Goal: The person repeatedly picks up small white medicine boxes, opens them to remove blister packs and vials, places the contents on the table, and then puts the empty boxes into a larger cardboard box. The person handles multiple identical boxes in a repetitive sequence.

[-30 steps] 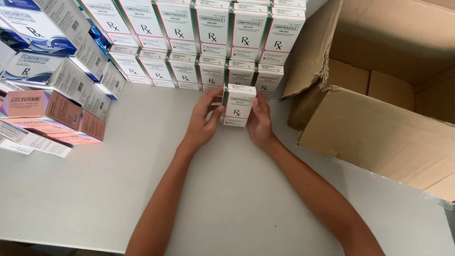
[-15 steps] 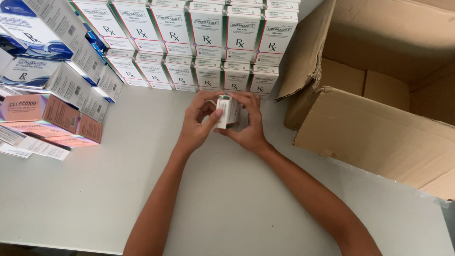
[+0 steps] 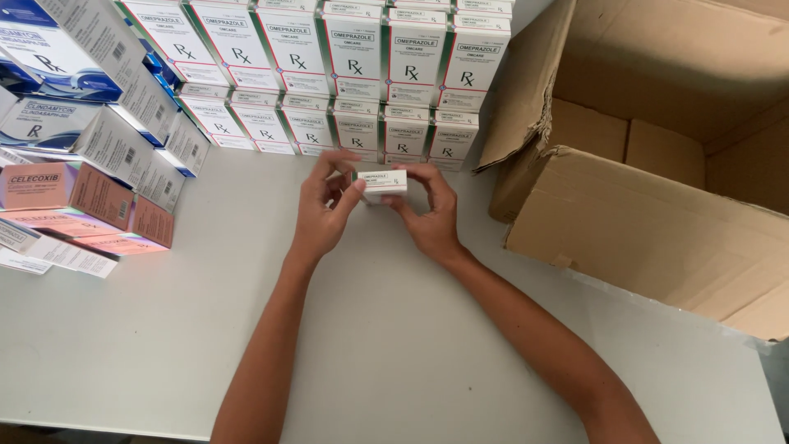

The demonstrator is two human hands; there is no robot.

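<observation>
Head view: a small white medicine carton [image 3: 384,182] is pinched between the left hand [image 3: 325,215] and right hand [image 3: 429,215], fingers curled on its ends, above the white table [image 3: 164,345] near its far edge, just before the stacked green-and-white cartons [image 3: 353,82]. A slipped pinch could drop it; a forward push could topple the stack toward the cardboard box [image 3: 657,222]

Soft, even daylight fills the sharp picture, leaving only faint shadows under both hands on the pale grey matte table [image 3: 394,345], a dim interior in the brown cardboard carton [image 3: 657,90] right of them, and no glare.
</observation>
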